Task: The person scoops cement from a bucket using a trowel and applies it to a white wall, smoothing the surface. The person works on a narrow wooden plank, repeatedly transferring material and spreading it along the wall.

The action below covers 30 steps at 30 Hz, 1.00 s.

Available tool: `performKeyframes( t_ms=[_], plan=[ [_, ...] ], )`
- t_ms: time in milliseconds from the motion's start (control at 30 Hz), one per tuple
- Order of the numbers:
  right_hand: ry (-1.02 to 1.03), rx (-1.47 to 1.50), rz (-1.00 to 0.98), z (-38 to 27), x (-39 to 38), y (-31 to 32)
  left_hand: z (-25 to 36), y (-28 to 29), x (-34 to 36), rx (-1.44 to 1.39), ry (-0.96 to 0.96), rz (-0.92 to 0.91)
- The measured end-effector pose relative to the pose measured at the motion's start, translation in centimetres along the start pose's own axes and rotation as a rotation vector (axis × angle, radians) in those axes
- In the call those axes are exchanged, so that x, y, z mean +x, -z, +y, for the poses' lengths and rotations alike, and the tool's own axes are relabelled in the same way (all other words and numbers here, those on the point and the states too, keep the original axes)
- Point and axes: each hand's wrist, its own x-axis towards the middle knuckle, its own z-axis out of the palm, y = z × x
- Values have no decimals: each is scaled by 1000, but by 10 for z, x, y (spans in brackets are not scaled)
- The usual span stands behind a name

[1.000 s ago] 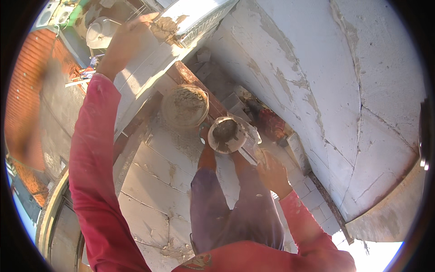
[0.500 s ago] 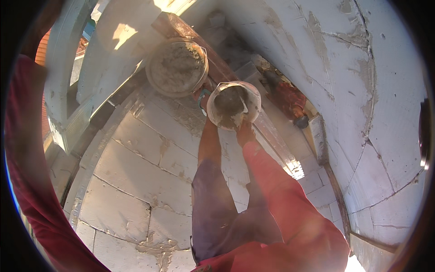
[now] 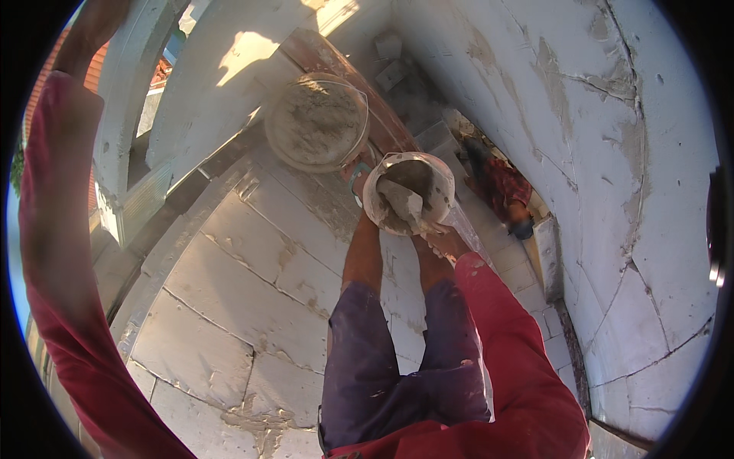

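My right hand (image 3: pixel 445 242) is closed around the handle of a trowel at the near rim of a small round bucket (image 3: pixel 442 216). The trowel's blade (image 3: pixel 401 200) lies tilted inside the bucket, coated with grey mortar. Up at the far left, my left arm (image 3: pixel 61 229) in a red sleeve stretches away from me. Only part of my left hand (image 3: pixel 103 21) shows at the picture's dark rim, and its fingers are hidden. A larger tub (image 3: pixel 317 122) full of grey mortar stands just left of and beyond the bucket.
A reddish plank (image 3: pixel 344 80) runs diagonally behind both containers. Pale blocks (image 3: pixel 229 275) with mortar joints form the surface under my feet. On the right rises a block wall (image 3: pixel 581 153). Another person (image 3: pixel 508 191) in a dark red top is lower down beside it.
My right hand has moved right and back toward me at the bucket's rim. More of the trowel's mortar-coated blade now shows. The whole view has shifted slightly.
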Motion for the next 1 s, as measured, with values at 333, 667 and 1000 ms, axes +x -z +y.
performKeyframes(
  t_ms=[333,667,1000],
  plan=[
    [323,78,-24,-146,-237,-69,32,10,-15,316,-338,-220],
    [1288,-443,697,-352,-326,-221,2,22,-8,199,41,-4],
    [1128,-519,737,-405,-315,-238,2,35,-5,250,128,-83]
  ],
)
